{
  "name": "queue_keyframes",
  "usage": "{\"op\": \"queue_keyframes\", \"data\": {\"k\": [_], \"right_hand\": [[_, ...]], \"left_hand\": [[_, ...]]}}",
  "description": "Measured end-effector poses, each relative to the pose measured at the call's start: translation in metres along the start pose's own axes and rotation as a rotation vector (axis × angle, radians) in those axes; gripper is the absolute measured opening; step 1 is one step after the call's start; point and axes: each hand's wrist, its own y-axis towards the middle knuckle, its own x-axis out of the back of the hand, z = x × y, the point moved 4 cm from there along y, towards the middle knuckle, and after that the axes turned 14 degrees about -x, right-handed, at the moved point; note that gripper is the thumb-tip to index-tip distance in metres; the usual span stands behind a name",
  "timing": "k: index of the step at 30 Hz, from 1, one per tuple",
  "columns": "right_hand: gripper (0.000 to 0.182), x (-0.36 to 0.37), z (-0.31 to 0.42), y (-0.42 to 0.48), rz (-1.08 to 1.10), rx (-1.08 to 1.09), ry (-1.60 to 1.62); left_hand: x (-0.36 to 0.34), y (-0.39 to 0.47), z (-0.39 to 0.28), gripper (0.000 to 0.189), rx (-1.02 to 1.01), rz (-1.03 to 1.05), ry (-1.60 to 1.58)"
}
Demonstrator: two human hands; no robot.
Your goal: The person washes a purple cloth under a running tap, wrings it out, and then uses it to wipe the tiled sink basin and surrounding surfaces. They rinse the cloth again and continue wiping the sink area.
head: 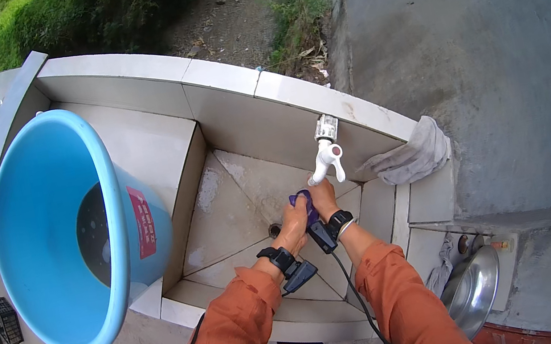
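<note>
Over a tiled sink (222, 214), both of my hands are together just below a white plastic tap (326, 160). My left hand (295, 223) grips a dark purple cloth (308, 205). My right hand (323, 199) touches the cloth from the other side, right under the spout; its fingers are partly hidden by the tap, so its hold on the cloth is unclear. The drain hole (274, 229) lies just left of my left hand. Both wrists wear black straps with small cabled devices.
A large light blue bucket (140, 207) with dark liquid stands left on the tiled ledge. A grey rag (416, 153) drapes over the sink's right corner. At lower right are a steel basin (473, 292) and another rag (441, 267). A black crate (6, 321) sits far left.
</note>
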Motion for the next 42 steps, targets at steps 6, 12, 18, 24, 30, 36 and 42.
{"op": "queue_keyframes", "data": {"k": [6, 12, 18, 24, 30, 36, 42], "right_hand": [[0.035, 0.024, 0.016, -0.038, 0.867, -0.386, 0.937], [0.022, 0.042, 0.01, -0.03, 0.195, 0.141, 0.261], [0.03, 0.031, 0.034, -0.026, -0.027, 0.147, -0.176], [0.028, 0.019, 0.051, -0.062, 0.06, 0.241, -0.012], [0.029, 0.033, 0.044, -0.017, -0.079, 0.179, 0.003], [0.029, 0.012, 0.059, -0.069, 0.043, 0.306, -0.004], [0.03, 0.02, 0.009, -0.002, -0.069, 0.048, -0.164]], "left_hand": [[-0.009, 0.006, -0.027, 0.027, 0.071, 0.109, -0.398], [0.014, 0.034, -0.021, 0.023, -0.11, -0.135, -0.066], [-0.02, -0.013, -0.007, 0.026, -0.009, -0.027, 0.081], [0.008, 0.003, -0.021, 0.033, -0.038, -0.142, 0.007], [-0.028, -0.028, -0.038, 0.026, 0.197, 0.069, 0.078], [0.021, 0.018, -0.013, 0.033, 0.029, -0.179, -0.132], [-0.018, -0.015, -0.021, 0.029, 0.27, 0.212, -0.087]]}}
